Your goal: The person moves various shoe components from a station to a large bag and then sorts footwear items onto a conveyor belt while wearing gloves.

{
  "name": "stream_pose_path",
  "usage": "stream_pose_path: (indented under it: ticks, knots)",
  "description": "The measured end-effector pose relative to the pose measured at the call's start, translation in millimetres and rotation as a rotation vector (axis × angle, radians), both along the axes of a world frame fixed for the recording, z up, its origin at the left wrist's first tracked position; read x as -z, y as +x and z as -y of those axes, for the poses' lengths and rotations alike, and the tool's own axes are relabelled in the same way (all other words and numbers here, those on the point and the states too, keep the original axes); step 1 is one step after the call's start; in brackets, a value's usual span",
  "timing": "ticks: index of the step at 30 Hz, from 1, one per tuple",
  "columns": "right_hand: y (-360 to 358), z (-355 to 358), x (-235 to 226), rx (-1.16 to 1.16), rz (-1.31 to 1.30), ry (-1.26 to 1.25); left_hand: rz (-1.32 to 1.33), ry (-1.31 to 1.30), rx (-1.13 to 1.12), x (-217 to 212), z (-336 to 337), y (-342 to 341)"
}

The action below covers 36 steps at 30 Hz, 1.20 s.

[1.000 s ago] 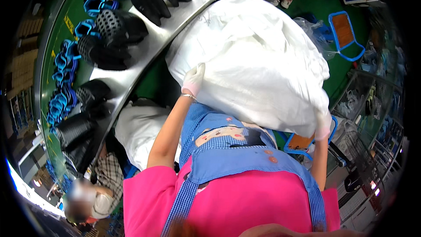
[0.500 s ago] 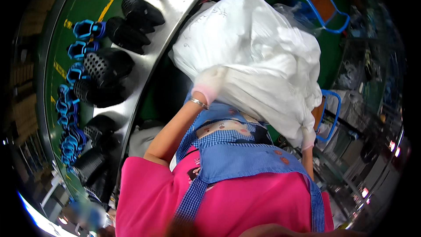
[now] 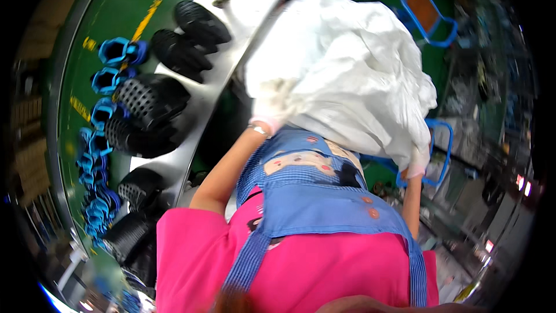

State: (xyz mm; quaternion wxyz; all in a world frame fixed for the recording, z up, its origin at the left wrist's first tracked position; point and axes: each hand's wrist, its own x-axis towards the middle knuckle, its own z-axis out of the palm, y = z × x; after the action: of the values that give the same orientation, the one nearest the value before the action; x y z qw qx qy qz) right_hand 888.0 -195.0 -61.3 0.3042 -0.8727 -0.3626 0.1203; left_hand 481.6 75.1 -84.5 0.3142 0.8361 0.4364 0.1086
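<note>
White sack: bulky, soft, creased all over, in front of apron, right of table. Right hand grip clamped on its lower-right edge; left hand on near-left side, blurred, can't tell grip.
</note>
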Motion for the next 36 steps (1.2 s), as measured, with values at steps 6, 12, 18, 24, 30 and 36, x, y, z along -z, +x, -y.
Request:
stream_pose_path:
  ticks: [6, 12, 18, 24, 30, 36]
  knots:
    - [-8, -16, 98, -0.182, 0.214, -0.664, -0.151, 0.004, 0.064, 56, -11, 29]
    - [-10, -13, 122, -0.469, 0.061, -0.865, 0.181, 0.361, -0.436, 22, 79, -41]
    - [27, -46, 69, -0.597, -0.042, -1.086, -0.254, -0.404, -1.022, 54, 313, -116]
    - [6, -103, -68, -0.795, 0.296, -1.155, -0.205, -0.991, -1.221, 35, 460, -146]
    - [-185, -185, -141, -1.171, 0.446, -0.336, 0.318, -0.897, -1.533, -13, 431, -251]
    - [-416, -243, -168, -1.567, 0.264, -0.154, 0.890, -0.246, -1.446, -179, 344, -386]
